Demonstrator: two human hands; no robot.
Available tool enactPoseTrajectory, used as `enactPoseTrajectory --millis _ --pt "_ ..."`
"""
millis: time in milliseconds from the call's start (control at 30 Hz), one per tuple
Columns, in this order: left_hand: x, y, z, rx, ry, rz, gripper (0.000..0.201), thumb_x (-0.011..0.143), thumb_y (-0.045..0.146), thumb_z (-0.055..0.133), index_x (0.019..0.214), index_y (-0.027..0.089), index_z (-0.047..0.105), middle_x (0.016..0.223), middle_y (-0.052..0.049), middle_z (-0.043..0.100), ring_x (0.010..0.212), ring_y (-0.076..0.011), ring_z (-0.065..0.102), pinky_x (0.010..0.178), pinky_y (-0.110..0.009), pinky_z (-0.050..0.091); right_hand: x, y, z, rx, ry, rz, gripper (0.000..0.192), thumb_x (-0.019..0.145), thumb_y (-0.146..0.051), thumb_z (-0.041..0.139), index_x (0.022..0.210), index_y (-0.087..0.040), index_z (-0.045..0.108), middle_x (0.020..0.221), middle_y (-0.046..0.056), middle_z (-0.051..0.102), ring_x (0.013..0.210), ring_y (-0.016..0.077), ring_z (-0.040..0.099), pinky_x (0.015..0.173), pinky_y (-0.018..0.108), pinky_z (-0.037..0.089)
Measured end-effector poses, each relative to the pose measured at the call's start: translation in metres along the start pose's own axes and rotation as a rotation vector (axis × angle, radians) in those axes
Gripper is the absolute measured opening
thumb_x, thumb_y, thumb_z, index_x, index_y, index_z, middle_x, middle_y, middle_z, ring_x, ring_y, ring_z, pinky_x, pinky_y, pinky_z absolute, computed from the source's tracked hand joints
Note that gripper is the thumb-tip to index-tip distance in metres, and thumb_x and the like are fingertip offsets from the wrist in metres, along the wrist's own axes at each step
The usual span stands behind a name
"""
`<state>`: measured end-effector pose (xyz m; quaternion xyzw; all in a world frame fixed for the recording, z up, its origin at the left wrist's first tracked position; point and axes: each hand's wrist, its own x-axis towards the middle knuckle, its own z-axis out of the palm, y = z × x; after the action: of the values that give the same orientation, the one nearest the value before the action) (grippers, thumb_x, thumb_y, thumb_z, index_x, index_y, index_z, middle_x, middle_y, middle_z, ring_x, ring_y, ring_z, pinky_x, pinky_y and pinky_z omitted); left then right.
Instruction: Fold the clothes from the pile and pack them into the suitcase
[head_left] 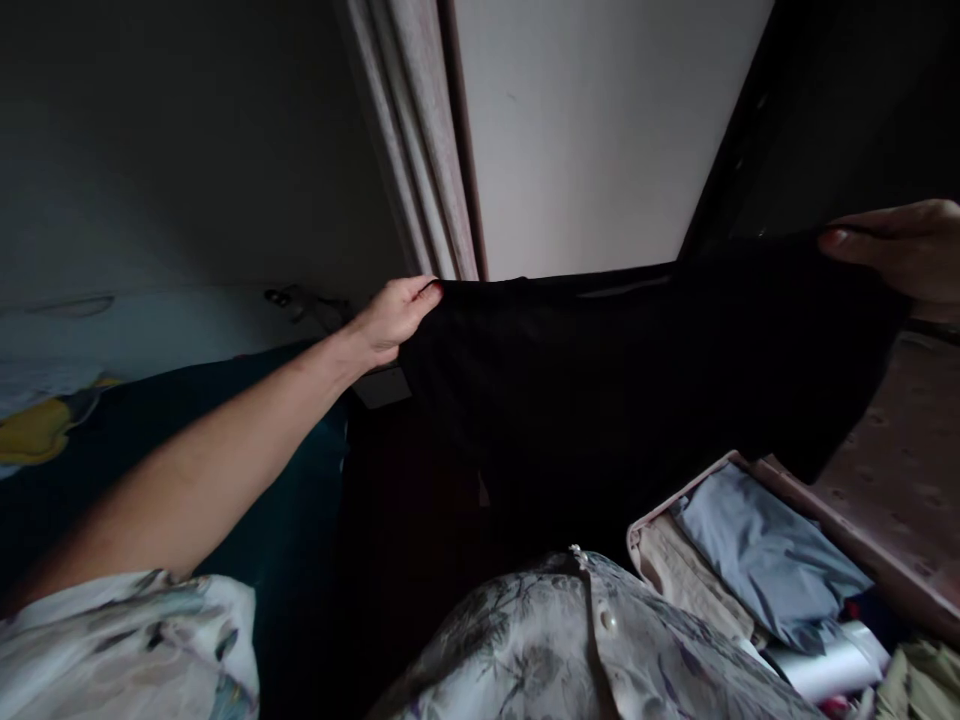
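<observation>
One black garment (pixel 600 400), plain and dark with no label or writing to be read, hangs spread wide in the air, its top edge stretched nearly level. Left hand (pixel 394 318) pinches the left upper corner between thumb and fingers, arm reaching far out. Right hand (pixel 904 250) grips the right upper corner at the frame's edge. Below right, near the person, an open pink suitcase (pixel 892 500) holds folded clothes (pixel 765 560).

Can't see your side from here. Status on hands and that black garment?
Left hand and right hand each pinch a top corner. Black garment stretched between them, hanging. Open suitcase of folded clothes below right.
</observation>
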<state>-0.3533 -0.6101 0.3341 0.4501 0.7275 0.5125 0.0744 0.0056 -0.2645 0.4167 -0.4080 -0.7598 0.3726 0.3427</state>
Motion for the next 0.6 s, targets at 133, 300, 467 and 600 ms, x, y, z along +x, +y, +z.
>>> enactPoseTrajectory --millis 133,300,467,600 --pt "0.006 0.009 -0.009 0.226 -0.178 -0.033 0.038 0.071 0.05 0.08 0.09 0.019 0.068 0.073 0.0 0.07 0.067 -0.0165 0.063 0.06 -0.023 0.049 -0.026 -0.024 0.005 0.035 -0.048 0.087 0.022 0.092 -0.011 0.067 0.073 -0.019 0.076 0.075 0.005 0.075 0.05 0.0037 0.06 0.05 0.016 0.051" --pt "0.025 0.023 -0.009 0.708 0.01 0.198 0.018 0.081 0.035 0.063 0.092 0.024 0.071 0.081 0.009 0.072 0.079 -0.0142 0.061 0.073 -0.021 0.044 -0.022 -0.004 -0.004 0.111 -0.2 0.039 0.01 0.092 -0.013 0.069 0.084 -0.013 0.076 0.071 0.004 0.073 0.055 0.0081 0.063 0.051 0.019 0.051" --pt "0.049 0.032 0.006 0.694 0.126 0.025 0.024 0.084 0.03 0.051 0.096 0.024 0.072 0.055 0.012 0.057 0.059 -0.0102 0.049 0.06 -0.019 0.037 -0.02 0.018 -0.021 0.238 -0.321 -0.056 0.007 0.088 -0.018 0.075 0.085 -0.012 0.074 0.073 0.001 0.072 0.062 0.0092 0.063 0.057 0.019 0.052" --pt "0.081 -0.001 0.012 0.446 0.144 -0.011 0.04 0.087 0.046 0.05 0.119 0.029 0.067 0.057 0.016 0.061 0.064 -0.0123 0.056 0.067 -0.026 0.05 -0.016 0.034 -0.029 0.219 -0.324 -0.121 0.017 0.083 -0.03 0.08 0.081 -0.016 0.072 0.069 -0.001 0.069 0.062 0.0094 0.059 0.054 0.019 0.049"
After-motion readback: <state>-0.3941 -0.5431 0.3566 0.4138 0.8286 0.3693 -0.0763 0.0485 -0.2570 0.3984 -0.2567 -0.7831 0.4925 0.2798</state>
